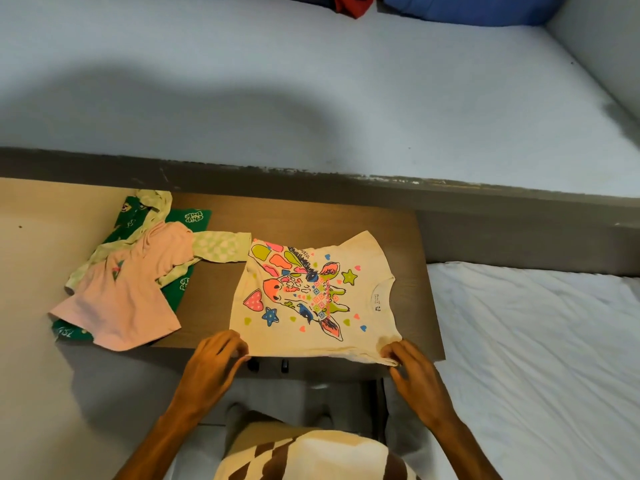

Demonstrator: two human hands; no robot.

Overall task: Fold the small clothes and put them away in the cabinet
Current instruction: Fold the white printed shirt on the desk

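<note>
Head view: cream giraffe-print T-shirt lies flat, print side up, on the brown tabletop, neckline toward the right, bottom hem toward the left. Its near edge runs along the table's front edge. Left hand pinches the near hem corner, fingers curled onto the fabric. Right hand pinches the near sleeve at the shirt's right corner, thumb and fingers pressed together on the cloth. Both hands hold the same long edge, well apart from each other.

To the left on the same table: loose pile of 3 garments. Pink top is uppermost, over a pale green dotted piece whose sleeve reaches just beside the T-shirt, and a dark green printed garment underneath. Pile is unfolded.

White bedsheet sits right of the table. Red and blue fabric at the top edge, possibly more clothes; too cropped to say.
</note>
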